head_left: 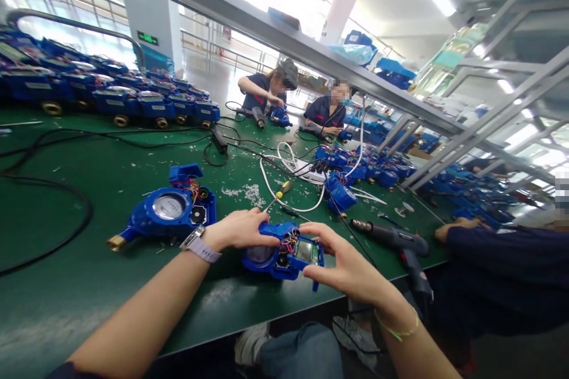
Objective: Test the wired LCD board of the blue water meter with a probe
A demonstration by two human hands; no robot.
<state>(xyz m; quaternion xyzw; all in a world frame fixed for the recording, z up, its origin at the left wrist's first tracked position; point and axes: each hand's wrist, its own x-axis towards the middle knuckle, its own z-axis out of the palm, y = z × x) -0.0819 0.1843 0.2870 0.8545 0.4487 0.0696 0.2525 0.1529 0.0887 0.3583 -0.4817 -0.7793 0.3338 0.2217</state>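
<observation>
A blue water meter (262, 257) with its housing open lies near the bench's front edge, coloured wires showing inside. My left hand (242, 230) rests over its top, thumb and fingers closed on the blue casing. In my right hand (340, 260), thumb and fingers grip the sides of the meter's display module (306, 250), a blue-framed part with a clear window, joined to the body by wires. To the left sits a second opened water meter (171, 207), its lid raised and a brass fitting pointing left. A yellow-handled screwdriver (283, 189) lies just beyond my left hand.
A heat gun (391, 240) lies to the right, beside a co-worker's arm (462, 228). White cables (267, 174) and plastic scraps (249, 194) spread across the green bench (106, 290). Rows of blue meters (137, 103) stand at the back left. Two people work opposite.
</observation>
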